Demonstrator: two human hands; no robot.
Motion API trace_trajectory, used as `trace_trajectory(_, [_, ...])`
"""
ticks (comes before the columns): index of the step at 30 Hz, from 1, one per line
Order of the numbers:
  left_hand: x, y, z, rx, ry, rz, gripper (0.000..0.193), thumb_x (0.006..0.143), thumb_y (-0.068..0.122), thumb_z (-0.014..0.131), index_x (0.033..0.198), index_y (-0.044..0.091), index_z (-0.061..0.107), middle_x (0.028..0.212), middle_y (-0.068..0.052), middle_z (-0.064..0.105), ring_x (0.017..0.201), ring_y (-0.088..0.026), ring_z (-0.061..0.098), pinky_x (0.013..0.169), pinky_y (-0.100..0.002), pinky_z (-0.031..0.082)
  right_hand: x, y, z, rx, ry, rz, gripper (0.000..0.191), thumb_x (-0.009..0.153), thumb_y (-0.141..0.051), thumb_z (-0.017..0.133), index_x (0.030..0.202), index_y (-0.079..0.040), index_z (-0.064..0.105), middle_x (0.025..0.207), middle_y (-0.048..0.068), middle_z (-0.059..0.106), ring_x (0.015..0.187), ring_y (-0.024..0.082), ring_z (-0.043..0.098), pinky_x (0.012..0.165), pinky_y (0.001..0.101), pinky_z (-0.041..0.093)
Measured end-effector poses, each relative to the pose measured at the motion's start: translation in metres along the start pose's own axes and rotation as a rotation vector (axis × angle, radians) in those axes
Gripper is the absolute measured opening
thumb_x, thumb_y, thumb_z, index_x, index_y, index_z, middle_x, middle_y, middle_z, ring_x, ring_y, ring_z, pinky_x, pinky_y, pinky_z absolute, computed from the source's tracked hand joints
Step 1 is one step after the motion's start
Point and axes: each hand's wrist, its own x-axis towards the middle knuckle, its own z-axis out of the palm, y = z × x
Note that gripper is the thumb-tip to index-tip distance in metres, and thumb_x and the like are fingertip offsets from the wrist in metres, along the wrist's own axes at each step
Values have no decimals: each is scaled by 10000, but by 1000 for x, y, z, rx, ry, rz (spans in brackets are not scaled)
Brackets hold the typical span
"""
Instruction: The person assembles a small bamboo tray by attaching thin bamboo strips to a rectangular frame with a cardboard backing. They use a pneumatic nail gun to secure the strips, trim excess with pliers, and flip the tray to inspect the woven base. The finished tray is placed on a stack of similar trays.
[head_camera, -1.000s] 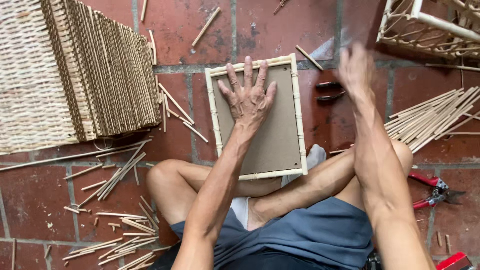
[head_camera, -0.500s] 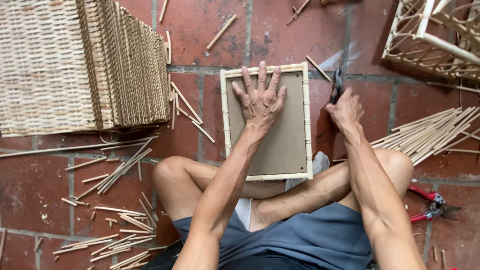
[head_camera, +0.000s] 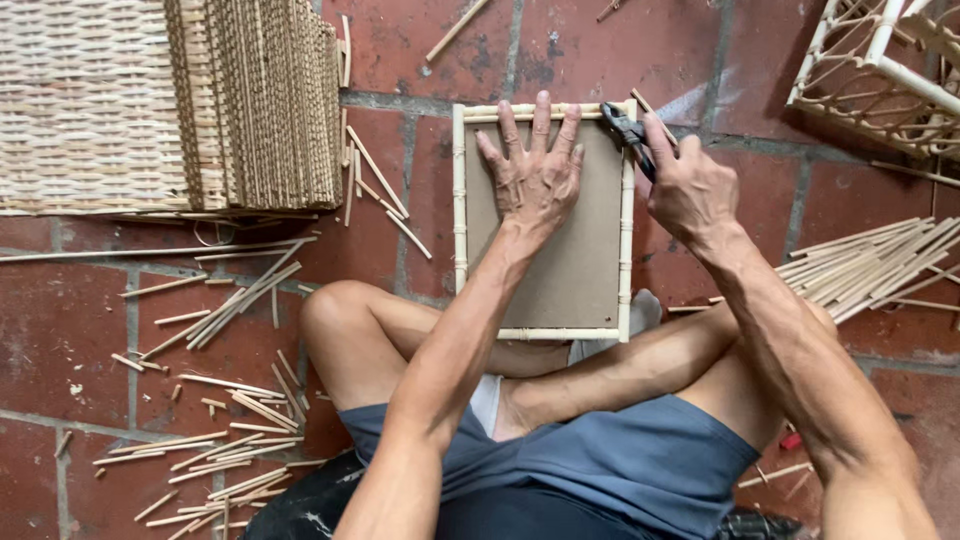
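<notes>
Left hand flat, fingers spread wide, palm down on brown board, pressing near top edge, gripping nothing; right hand closed round dark pliers, handles buried in fist, nose aimed at top-right corner of frame; whether plier tips bite anything: can't tell; frame = pale cane strips w/ dark node marks, bordering board on all 4 sides, lying flat on red tile floor just in front of crossed bare legs, bottom rail touching shin area; grey-blue shorts below; stack of woven cane panels upper left, some flat, some stood on edge, well apart from frame; loose cut cane sticks scattered left of knee & along grout lines, a few more betw. stack & frame; tidy bundle of longer cane sticks to right, near right forearm; white-painted cane rack top right corner, partly out of shot; small red bit peeking under right arm, too hidden to ID; single stick lying diagonal at top centre.
</notes>
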Motion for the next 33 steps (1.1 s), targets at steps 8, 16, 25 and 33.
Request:
trace_trajectory(8, [-1, 1, 5, -11, 36, 3, 537, 1018, 456, 538, 1531, 320, 457, 1651, -95, 327, 1504, -553, 205, 1133, -837, 161, -5, 11, 19, 23, 52, 12, 492, 1130, -239, 645, 1608, -208, 535, 840, 113, 556, 549, 238, 573, 462, 389, 471])
trace_trajectory(16, [8, -10, 4, -43, 81, 15, 540, 1011, 429, 558, 1524, 276, 483, 1629, -150, 379, 1506, -545, 287, 1200, -701, 260, 87, 35, -7, 181, 130, -375, 162, 1149, -198, 661, 1258, -86, 619, 854, 99, 585, 702, 251, 595, 620, 415, 486])
trace_trajectory(25, [9, -13, -3, -100, 141, 32, 535, 988, 402, 588, 1490, 224, 540, 1598, -159, 442, 1497, -510, 345, 1219, -629, 314, 229, -32, 50, -111, 123, -811, 109, 1035, -163, 571, 1114, -94, 600, 941, 78, 629, 795, 193, 615, 650, 311, 497])
trace_trajectory(33, [8, -9, -5, -90, 36, 55, 580, 984, 400, 620, 1526, 213, 532, 1622, -150, 452, 1506, -426, 387, 1233, -644, 312, 214, -16, 80, -84, 31, -747, 123, 973, -147, 615, 1094, -131, 634, 988, 94, 671, 884, 238, 655, 721, 382, 542])
